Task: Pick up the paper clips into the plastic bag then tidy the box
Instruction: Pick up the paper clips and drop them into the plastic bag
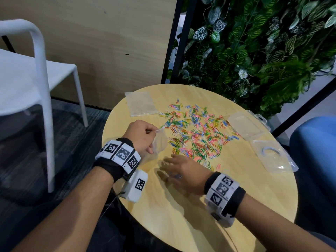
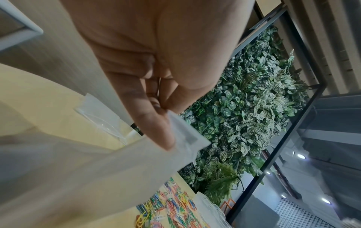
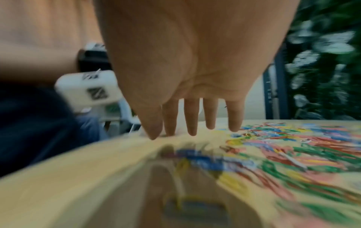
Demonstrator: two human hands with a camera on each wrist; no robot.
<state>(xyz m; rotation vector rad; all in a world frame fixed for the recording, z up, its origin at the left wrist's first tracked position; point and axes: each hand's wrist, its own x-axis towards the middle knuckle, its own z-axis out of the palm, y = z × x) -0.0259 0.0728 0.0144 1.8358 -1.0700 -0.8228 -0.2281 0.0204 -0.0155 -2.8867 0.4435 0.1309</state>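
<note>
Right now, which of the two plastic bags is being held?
The near bag, pinched at its top edge by the left hand beside the paper clips. The other bag lies flat and untouched at the table's far-left edge.

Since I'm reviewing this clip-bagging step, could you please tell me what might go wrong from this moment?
1. The left hand pinches the plastic bag only at its top edge, so the mouth may hang nearly closed and swept clips could miss it.
2. The right hand lies flat and open near the paper clips; sweeping toward the table edge could push some off.
3. The open clear box lies close beside the pile, so a wide sweep might knock it.
</note>
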